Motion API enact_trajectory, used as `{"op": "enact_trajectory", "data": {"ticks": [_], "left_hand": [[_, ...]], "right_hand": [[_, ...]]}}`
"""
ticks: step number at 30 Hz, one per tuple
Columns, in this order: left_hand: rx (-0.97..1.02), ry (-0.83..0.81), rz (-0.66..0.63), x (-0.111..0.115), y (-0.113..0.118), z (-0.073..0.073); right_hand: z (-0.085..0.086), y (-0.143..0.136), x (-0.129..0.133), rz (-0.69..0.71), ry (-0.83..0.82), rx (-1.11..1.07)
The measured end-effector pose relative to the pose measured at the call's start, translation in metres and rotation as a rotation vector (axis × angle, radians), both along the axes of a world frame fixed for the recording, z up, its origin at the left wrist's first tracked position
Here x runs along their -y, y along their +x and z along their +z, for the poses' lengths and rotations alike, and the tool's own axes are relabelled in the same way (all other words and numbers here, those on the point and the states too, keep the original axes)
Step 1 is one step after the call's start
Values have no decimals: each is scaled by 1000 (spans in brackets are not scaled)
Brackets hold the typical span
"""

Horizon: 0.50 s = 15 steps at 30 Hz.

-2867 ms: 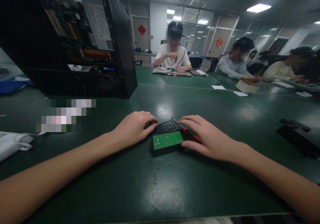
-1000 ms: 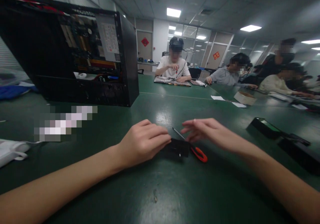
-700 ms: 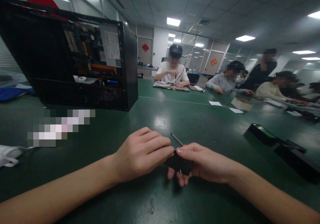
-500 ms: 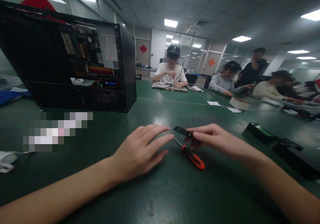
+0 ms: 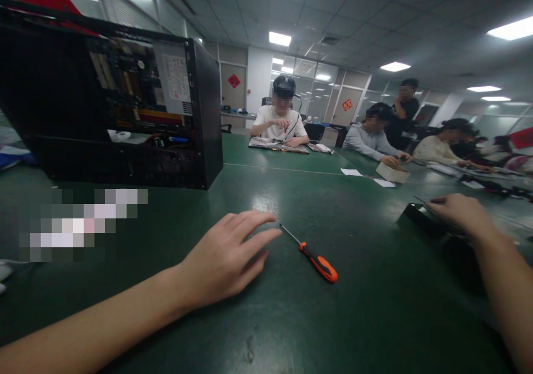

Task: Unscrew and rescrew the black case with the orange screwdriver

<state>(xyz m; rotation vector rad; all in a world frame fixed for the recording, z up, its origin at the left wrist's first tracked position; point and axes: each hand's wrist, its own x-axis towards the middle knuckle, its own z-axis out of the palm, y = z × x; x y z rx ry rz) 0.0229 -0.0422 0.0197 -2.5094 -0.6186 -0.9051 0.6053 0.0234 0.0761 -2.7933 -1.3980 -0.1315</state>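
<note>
My left hand hovers over or rests on the green table, fingers spread and holding nothing. Just right of its fingertips lies a screwdriver with an orange and black handle, its shaft pointing at the hand. Over to the right, my right hand is closed, palm down, above some dark cases. A thin dark edge sticks out past its fingertips, apparently the small black part; most of it is hidden by the hand. Beneath that hand is an open black case, partly covered by the fingers and shadow.
A black computer case with its side open stands at the left. A blurred-out pale object lies before it. Across the green table, a person in a white shirt works. A small carton and white papers lie farther back.
My right hand has moved from beside the screwdriver out to the black case at the right, taking the small black part along. My left hand has hardly moved. The view has shifted slightly.
</note>
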Motion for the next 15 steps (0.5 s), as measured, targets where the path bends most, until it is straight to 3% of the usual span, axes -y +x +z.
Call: {"op": "enact_trajectory", "data": {"ticks": [8, 15], "left_hand": [[-17, -6, -11, -2, -1, 0], [-23, -24, -7, 0, 0, -1]], "right_hand": [[-10, 11, -9, 49, -102, -38], [-22, 25, -17, 68, -60, -13]]}}
